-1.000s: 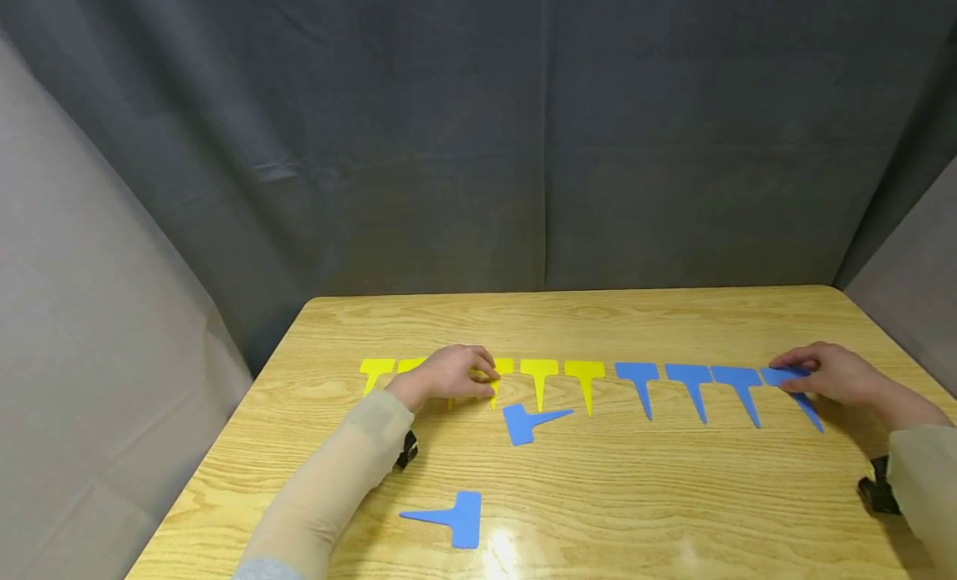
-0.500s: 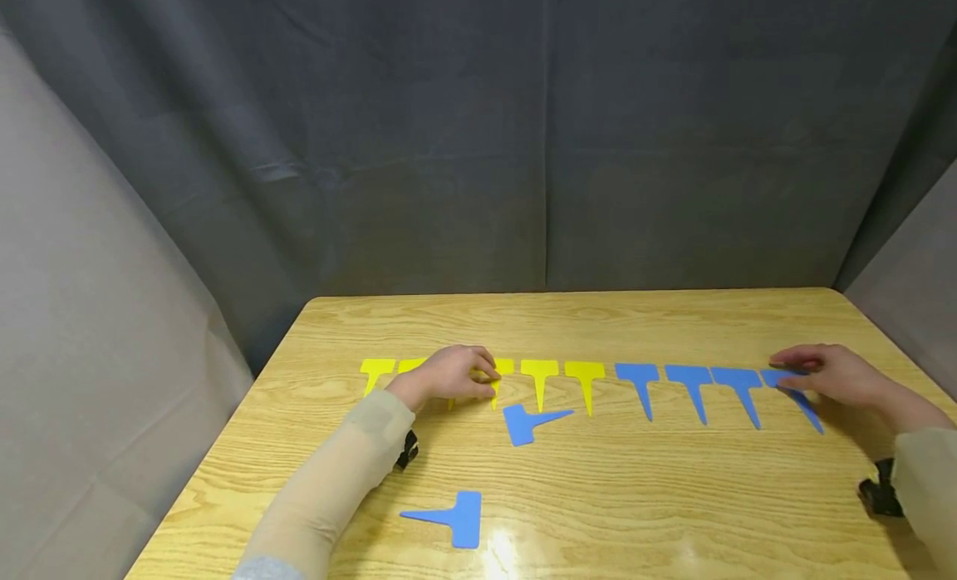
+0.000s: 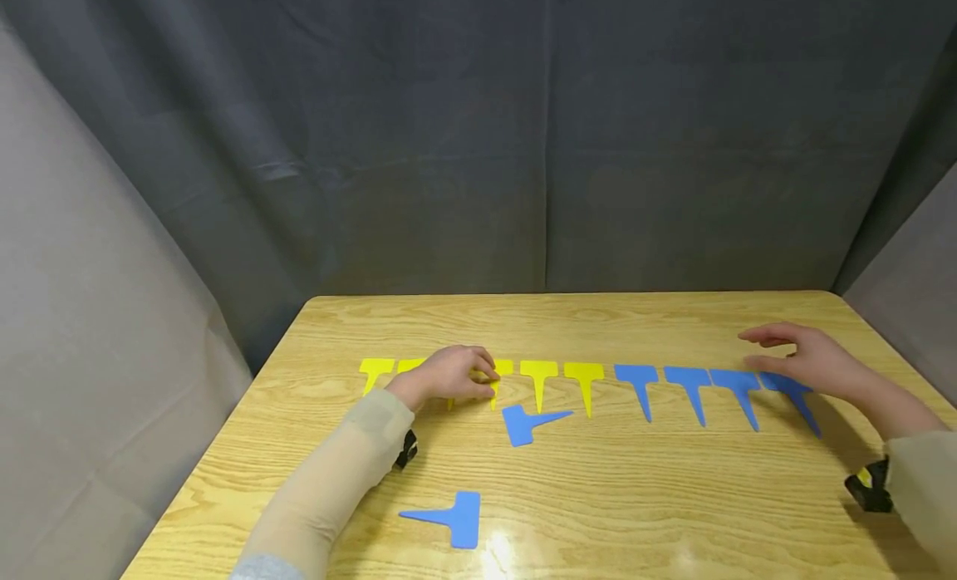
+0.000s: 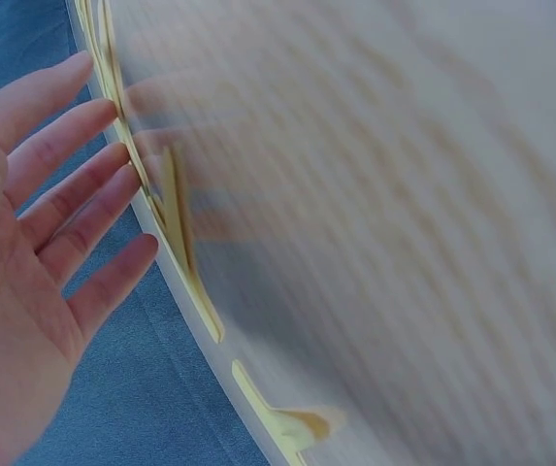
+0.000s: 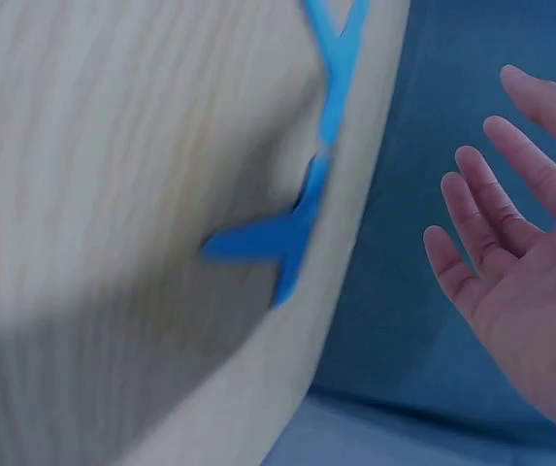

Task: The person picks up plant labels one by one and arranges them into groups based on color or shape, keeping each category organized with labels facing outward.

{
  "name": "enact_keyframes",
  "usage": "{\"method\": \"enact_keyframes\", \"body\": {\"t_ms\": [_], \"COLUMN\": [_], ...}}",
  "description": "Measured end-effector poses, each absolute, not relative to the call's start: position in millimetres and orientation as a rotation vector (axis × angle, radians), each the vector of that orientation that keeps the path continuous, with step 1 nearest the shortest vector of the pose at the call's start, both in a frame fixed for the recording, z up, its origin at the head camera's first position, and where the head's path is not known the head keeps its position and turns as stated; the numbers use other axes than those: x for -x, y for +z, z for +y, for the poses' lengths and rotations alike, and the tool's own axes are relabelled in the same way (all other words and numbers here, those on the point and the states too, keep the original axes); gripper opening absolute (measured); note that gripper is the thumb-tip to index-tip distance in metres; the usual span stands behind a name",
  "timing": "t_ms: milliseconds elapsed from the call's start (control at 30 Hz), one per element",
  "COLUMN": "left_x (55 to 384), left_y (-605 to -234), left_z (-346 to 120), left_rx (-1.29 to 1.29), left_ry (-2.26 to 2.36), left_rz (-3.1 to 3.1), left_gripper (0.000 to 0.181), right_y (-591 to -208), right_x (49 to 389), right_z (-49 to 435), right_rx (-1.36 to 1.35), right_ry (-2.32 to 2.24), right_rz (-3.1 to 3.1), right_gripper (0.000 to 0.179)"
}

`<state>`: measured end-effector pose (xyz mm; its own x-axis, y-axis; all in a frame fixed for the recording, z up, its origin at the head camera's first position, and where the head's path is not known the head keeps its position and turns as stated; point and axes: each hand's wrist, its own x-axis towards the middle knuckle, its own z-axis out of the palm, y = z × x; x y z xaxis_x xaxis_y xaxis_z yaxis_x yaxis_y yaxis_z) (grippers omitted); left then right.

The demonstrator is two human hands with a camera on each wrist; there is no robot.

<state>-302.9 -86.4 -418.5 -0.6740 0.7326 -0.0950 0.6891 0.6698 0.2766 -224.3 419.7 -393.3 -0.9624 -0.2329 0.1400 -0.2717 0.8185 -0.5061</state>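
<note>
A row of T-shaped plant labels crosses the table, yellow on the left and blue on the right, stems pointing toward me. My left hand (image 3: 449, 372) lies over the yellow labels with fingers loosely extended, fingertips beside a yellow label (image 3: 504, 366) and partly covering its neighbours. In the left wrist view its fingers are spread. My right hand (image 3: 822, 362) hovers above the last blue label (image 3: 803, 407), thumb and fingers apart with nothing between them. The right wrist view shows that blue label (image 5: 292, 238) flat on the wood, apart from the fingers.
Two loose blue labels lie nearer me: one sideways (image 3: 519, 426) below the yellow row, another (image 3: 465, 520) near the front. The wooden table (image 3: 673, 497) ends at a dark curtain (image 3: 419, 148) behind. Each wrist carries a small black camera.
My right hand has let go of the last blue label and lifted up and to the left, its fingers opening. The left hand has stayed in place.
</note>
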Motion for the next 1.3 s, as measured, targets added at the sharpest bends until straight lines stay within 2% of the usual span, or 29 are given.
{"method": "enact_keyframes", "body": {"t_ms": [233,500,833,1300], "left_x": [304,305,305,307], "left_y": [-419,-419,-419,-420], "left_z": [-82,-82,-83,-85], "left_rx": [-1.172,-1.178,-1.163,-1.153], "left_ry": [0.329,0.317,0.325,0.297], "left_rz": [2.677,2.673,2.670,2.686], "left_gripper": [0.031,0.032,0.032,0.032], "right_y": [-377,-371,-374,-396], "right_x": [218,218,213,220], "right_z": [377,332,270,197], "right_rx": [-0.519,-0.695,-0.860,-1.115], "right_ry": [0.863,0.975,1.056,1.074], "right_rz": [-2.883,-2.876,-2.899,-3.000], "right_gripper": [0.042,0.046,0.054,0.053]}}
